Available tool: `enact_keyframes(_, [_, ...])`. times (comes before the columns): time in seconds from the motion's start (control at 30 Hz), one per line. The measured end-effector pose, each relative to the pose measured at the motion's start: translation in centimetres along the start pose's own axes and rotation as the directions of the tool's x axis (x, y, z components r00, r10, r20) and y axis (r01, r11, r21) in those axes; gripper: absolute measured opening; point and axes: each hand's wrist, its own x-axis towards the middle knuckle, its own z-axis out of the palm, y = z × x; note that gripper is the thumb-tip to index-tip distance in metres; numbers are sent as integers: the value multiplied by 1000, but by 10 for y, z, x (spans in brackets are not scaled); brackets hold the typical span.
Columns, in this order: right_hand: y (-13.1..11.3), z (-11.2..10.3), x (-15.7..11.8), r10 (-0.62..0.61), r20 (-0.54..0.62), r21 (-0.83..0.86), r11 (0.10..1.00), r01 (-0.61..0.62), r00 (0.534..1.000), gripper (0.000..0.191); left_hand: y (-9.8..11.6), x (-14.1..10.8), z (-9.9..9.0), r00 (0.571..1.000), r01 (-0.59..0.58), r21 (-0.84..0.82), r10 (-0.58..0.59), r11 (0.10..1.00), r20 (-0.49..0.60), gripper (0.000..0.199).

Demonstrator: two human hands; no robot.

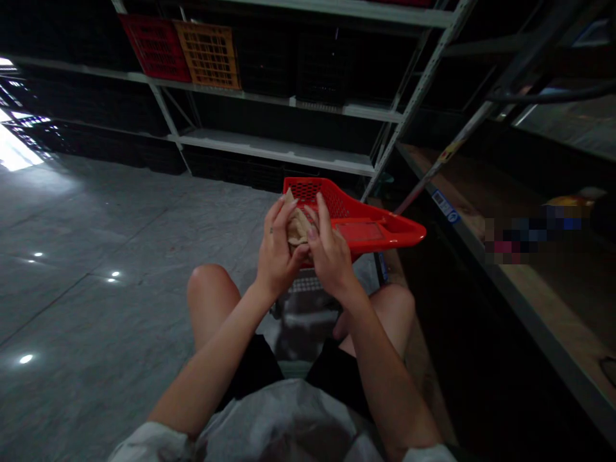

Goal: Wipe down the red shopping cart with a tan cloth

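Note:
Both hands are up in front of my knees, closed around a crumpled beige cloth-like piece (pixel 298 228). My left hand (pixel 278 247) wraps it from the left, with a ring on one finger. From the right, my right hand (pixel 330 250) presses on it with bent fingers. A corner of the beige piece sticks up above the left fingertips; much of the rest is hidden by my fingers. Just behind and below the hands is a red plastic basket (pixel 356 232) with perforated walls and a pointed right end.
Metal shelving (pixel 279 151) stands ahead, holding a red crate (pixel 156 48), a yellow crate (pixel 208 54) and several dark crates. A wooden-topped bench (pixel 462 224) runs along my right, with a slanted pole (pixel 443 157) beside it. Grey floor (pixel 96 256) extends to the left.

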Motion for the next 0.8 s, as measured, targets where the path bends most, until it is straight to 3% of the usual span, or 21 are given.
enact_keyframes(0.13, [19, -17, 1, 26, 58, 212, 977, -37, 998, 60, 2, 0, -6, 967, -105, 80, 84, 991, 239, 49])
enact_keyframes(0.23, [27, -22, 2, 48, 120, 255, 964, -78, 992, 64, -11, -4, -14, 980, -77, 110, 55, 991, 194, 31])
enact_keyframes(0.37, [22, -14, -3, -26, 83, -50, 998, 30, 996, 57, -23, -6, -33, 995, 13, 114, -24, 993, 94, 34])
enact_keyframes(0.43, [19, -5, -7, -95, 54, -254, 962, 105, 994, 49, -18, -6, -38, 990, 2, 120, -19, 993, 138, 42])
enact_keyframes(0.53, [18, 5, -14, -147, 21, -454, 880, 141, 989, 37, 0, -7, -33, 965, -123, 84, 99, 989, 243, 48])
enact_keyframes(0.67, [27, 1, -21, -205, 33, -492, 849, 194, 978, 28, 17, -11, -18, 936, -239, 30, 221, 971, 275, 53])
enact_keyframes(0.8, [33, -13, -28, -303, 38, -485, 828, 282, 952, 28, 1, -17, -8, 932, -315, 85, 291, 945, 214, 46])
